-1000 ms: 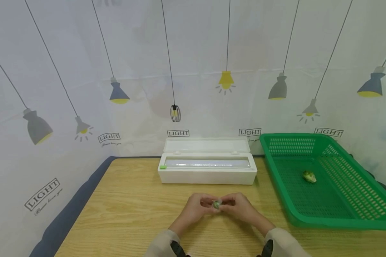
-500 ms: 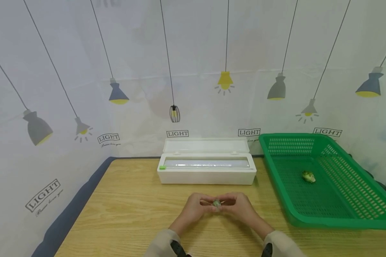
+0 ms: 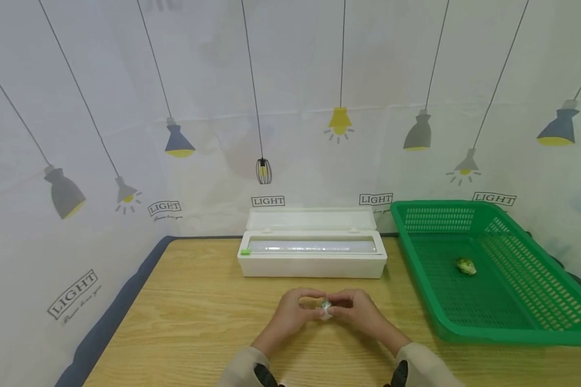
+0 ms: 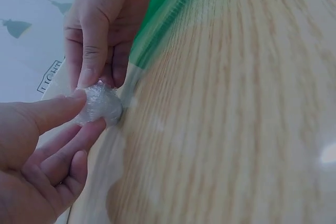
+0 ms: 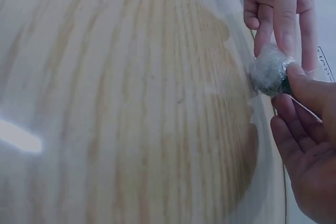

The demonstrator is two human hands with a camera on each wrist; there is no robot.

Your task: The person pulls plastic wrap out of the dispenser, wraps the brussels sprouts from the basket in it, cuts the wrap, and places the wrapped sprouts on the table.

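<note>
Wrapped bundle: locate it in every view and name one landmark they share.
Head: the bundle is low, just right of centre, between the left hand and right hand.
Left wrist: the bundle is left of centre, about mid-height.
Right wrist: the bundle is toward the right, a little above mid-height.
Shared landmark: the wooden table, right of the bundle in the left wrist view, left of it in the right.

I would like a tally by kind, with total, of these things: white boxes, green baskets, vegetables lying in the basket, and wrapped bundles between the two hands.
White box, lid open: 1
Green basket: 1
Vegetable lying in the basket: 1
Wrapped bundle between left hand and right hand: 1
Total: 4
</note>
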